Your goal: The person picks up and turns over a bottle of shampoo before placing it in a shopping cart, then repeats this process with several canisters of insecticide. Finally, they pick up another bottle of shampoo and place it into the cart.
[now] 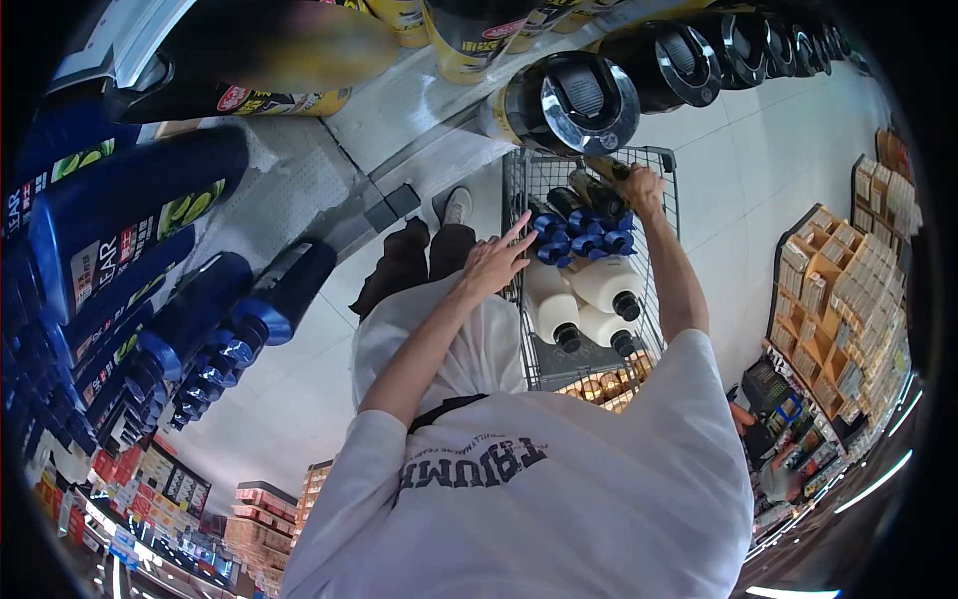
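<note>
My right hand (642, 187) is at the far right part of a wire shopping cart (671, 158), its fingers closed around a dark bottle (605, 168) that is partly hidden. Over the cart's left side, my left hand (491, 264) has its fingers spread and holds nothing. Inside the cart lie several white bottles with black caps (606, 284). Beyond them are several bottles with blue caps (587, 243) and some dark bottles (597, 194). A large black bottle (569, 103) on the shelf stands just past the cart.
Shelves (389, 135) run along the front and left, bearing rows of black bottles with yellow labels (469, 38) and blue bottles (130, 225). Stacked boxes (838, 299) stand on the right. Another person (778, 479) is at the lower right.
</note>
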A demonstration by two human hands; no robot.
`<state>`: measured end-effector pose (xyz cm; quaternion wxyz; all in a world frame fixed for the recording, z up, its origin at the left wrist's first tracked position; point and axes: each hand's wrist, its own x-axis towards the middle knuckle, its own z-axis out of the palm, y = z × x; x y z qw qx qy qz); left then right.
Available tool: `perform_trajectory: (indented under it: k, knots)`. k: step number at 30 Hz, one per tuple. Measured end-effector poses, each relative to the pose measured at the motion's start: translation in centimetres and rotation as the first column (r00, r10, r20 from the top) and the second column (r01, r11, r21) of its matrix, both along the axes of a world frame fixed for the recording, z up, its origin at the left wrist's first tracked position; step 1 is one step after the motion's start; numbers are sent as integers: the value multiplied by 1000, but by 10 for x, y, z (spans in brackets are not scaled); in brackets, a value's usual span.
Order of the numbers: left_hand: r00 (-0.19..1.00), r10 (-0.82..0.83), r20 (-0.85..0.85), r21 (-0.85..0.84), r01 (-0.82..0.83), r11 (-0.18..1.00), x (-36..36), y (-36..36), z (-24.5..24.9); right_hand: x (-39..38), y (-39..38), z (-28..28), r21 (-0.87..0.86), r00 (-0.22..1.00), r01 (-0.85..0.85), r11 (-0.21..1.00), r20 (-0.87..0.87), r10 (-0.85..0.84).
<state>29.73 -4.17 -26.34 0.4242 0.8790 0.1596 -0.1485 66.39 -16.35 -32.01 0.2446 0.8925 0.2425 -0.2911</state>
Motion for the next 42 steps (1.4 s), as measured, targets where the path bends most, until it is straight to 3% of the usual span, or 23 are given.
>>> perform_trajectory:
  k: [5,9,12,13,17,22,26,28,31,34,36,38,40,41,42]
  knots:
    - [998,-33,-50,-48,31,998,3,5,8,-3,-13,7,86,997,-80,993,21,78]
    - [997,-58,-52,-56,55,997,3,7,9,-13,-36,7,397,969,-217,892,194,150]
    - [996,-75,-58,-27,73,997,3,5,6,-35,-29,57,745,983,-60,664,159,-89]
    - [995,-85,-55,-10,84,996,3,5,5,-49,-21,85,789,975,30,613,112,-192]
    - [988,-114,-100,-28,112,993,4,6,10,-108,-26,136,937,886,92,338,78,-456]
    - [990,-129,-50,-25,128,991,4,7,8,-199,-40,130,941,773,285,180,-115,-624]
    - [980,-162,-119,-116,149,982,9,16,20,-279,-38,112,788,610,616,4,-474,-636]
    - [996,-93,-15,-20,92,996,8,14,3,-316,-28,102,723,565,691,-9,-548,-617]
    - [996,79,50,-158,-71,985,28,41,58,-360,-26,58,735,736,615,285,-405,-543]
    - [933,329,145,-271,-283,920,39,75,119,-380,-46,23,738,800,553,387,-339,-496]
    - [853,457,253,-345,-361,866,38,95,142,-378,-72,-2,637,712,677,369,-442,-545]
    - [780,569,260,-454,-421,785,38,116,162,-386,-99,-48,724,819,540,429,-335,-467]
    - [754,586,299,-439,-436,785,39,132,172,-386,-92,-36,656,801,573,491,-325,-502]
    - [729,602,325,-462,-433,774,40,136,180,-385,-84,-18,674,774,601,429,-360,-520]
    - [707,611,355,-477,-426,769,40,142,190,-383,-72,7,619,788,592,516,-311,-531]
